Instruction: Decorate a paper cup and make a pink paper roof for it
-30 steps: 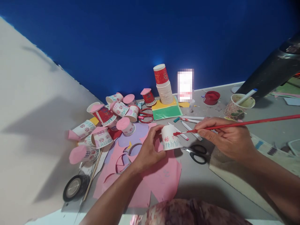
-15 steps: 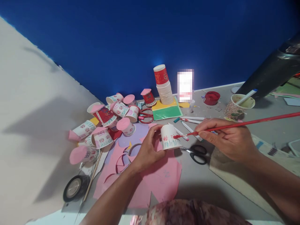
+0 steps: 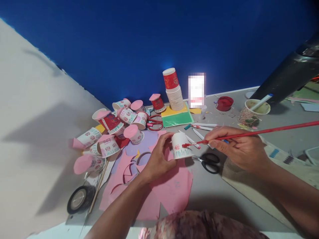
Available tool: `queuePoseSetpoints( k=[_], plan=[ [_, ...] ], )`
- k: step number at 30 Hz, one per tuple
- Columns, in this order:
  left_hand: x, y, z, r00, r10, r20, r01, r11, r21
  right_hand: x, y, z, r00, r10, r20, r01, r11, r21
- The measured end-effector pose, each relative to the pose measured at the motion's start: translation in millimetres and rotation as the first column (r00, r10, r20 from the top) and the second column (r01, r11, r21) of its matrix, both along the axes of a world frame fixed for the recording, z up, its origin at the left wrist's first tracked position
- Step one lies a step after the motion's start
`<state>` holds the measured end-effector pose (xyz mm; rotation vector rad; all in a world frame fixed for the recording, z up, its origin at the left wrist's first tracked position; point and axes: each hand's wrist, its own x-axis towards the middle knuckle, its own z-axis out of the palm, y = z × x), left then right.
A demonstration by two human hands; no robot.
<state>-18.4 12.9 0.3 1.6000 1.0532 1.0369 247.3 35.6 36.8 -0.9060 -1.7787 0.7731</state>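
Note:
My left hand grips a small white paper cup, held upside down over pink paper. The cup has green grass strokes near its rim and red marks on its side. My right hand pinches a long red paintbrush. Its red-tipped bristles touch the side of the cup.
A heap of decorated cups with pink lids lies to the left. Black scissors and several markers lie beside the cup. Farther back stand a cup stack, red paint lid, water cup and tape roll.
The brush tip has crept a little leftward across the cup's side, with my right hand following. My left hand has kept the cup almost still.

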Motion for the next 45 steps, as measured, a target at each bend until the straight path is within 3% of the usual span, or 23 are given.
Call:
queuePoseSetpoints(
  k=[16,21,33,45],
  plan=[
    [0.0,-1.1,-1.2,1.000,-0.002,0.001,0.002,0.999,-0.047,-2.5,-0.5,2.0,0.998,-0.058,0.002,0.058,0.998,0.019],
    [0.0,-1.9,-1.5,1.000,0.006,-0.001,-0.006,0.999,-0.046,-3.0,0.0,2.6,1.000,-0.017,0.007,0.017,1.000,0.013],
    [0.2,-0.4,0.0,0.999,-0.020,0.031,0.021,0.999,-0.035,0.0,0.7,1.4,0.992,-0.123,0.015,0.123,0.992,0.017],
    [-0.9,0.0,-1.7,0.999,-0.008,0.043,0.009,0.999,-0.034,3.9,0.8,0.5,0.993,-0.099,0.058,0.098,0.995,0.018]
  ],
)
